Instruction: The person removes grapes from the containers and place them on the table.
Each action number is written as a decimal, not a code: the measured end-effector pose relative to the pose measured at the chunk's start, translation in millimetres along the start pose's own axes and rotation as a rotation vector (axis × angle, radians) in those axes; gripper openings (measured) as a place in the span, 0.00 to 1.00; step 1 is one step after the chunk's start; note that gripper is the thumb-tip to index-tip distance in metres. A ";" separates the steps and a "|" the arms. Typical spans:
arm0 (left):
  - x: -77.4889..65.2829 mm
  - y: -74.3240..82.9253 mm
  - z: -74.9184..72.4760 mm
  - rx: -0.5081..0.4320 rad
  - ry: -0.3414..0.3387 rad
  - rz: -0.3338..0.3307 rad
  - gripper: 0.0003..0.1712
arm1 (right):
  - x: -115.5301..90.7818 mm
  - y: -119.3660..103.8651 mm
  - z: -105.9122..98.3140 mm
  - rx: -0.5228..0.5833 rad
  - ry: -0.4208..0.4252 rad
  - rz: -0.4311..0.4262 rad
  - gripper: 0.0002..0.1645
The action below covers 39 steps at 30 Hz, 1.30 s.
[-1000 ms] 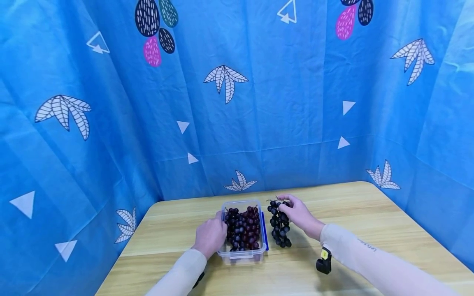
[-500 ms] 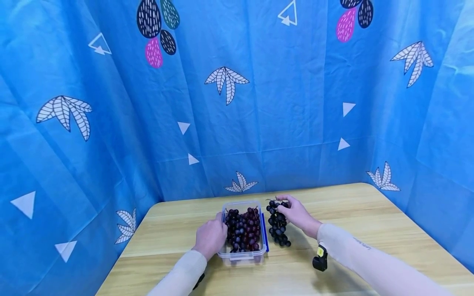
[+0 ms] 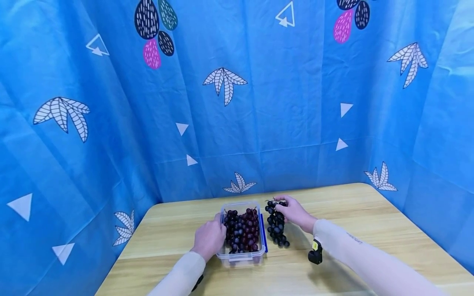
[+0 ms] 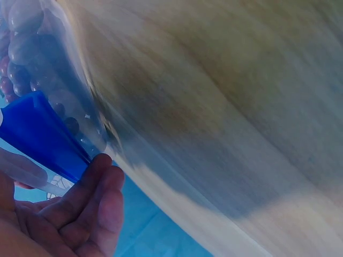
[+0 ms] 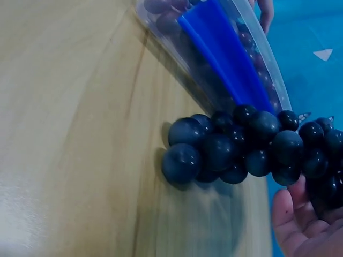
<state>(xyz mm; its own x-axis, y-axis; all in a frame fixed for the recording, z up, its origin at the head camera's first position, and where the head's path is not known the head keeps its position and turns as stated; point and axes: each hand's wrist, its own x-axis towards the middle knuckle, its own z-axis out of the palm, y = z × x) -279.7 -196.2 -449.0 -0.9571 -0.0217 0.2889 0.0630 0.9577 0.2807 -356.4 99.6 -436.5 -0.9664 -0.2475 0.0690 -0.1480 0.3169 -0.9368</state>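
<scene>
Presently gripping a bunch of dark grapes [image 3: 275, 228] with the right hand [image 3: 293, 211], pinching near the upper end between thumb and fingers. Holding the bunch just beside the right wall of a clear plastic box [image 3: 240, 257], hanging it down toward the wooden table [image 3: 166, 234]. Being unable to tell about contact between the lowest fruit and the tabletop. Gripping the left side of the same box with the left hand [image 3: 209, 236], resting curled fingers against the outside by the end of a blue flap [image 4: 48, 136]. Looking down into the box through an open top, seeing two colours of fruit inside: blackish grapes [image 3: 234, 230] lying along the left and reddish grapes [image 3: 251, 230] lying along the right, touching one another. Noticing a thin stem poking up near the far right corner. Seeing rounded fruit through the clear walls in both wrist views. Noticing a second blue flap [image 3: 263, 233] hanging along the right wall. Wearing pale sleeves [image 3: 181, 274] and, at the right wrist, a small black camera [image 3: 315, 254]. Facing a blue curtain [image 3: 289, 102] beyond the table.
</scene>
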 end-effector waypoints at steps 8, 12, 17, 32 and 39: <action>-0.3 -0.8 -0.2 0.002 -0.005 -0.007 0.29 | 10.5 4.0 0.9 0.008 -0.038 0.042 0.32; -0.1 -0.6 -0.6 0.006 -0.004 -0.012 0.30 | 17.1 8.0 0.7 0.017 -0.054 0.060 0.33; 0.4 0.3 -0.9 -0.004 -0.015 -0.021 0.30 | 21.8 12.0 0.0 -0.005 -0.065 0.071 0.32; 1.4 -1.0 2.5 -0.001 0.002 -0.009 0.30 | 27.9 21.2 0.4 -0.098 -0.054 0.040 0.30; 1.7 -2.0 2.0 -0.006 -0.005 -0.019 0.30 | 30.3 25.9 0.7 -0.124 -0.052 0.028 0.29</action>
<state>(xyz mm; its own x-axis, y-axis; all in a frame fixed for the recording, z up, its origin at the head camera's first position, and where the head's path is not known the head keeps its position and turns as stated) -282.0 -197.5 -450.9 -0.9594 -0.0383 0.2794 0.0467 0.9555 0.2914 -389.4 99.6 -458.9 -0.9590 -0.2826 0.0227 -0.1490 0.4345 -0.8883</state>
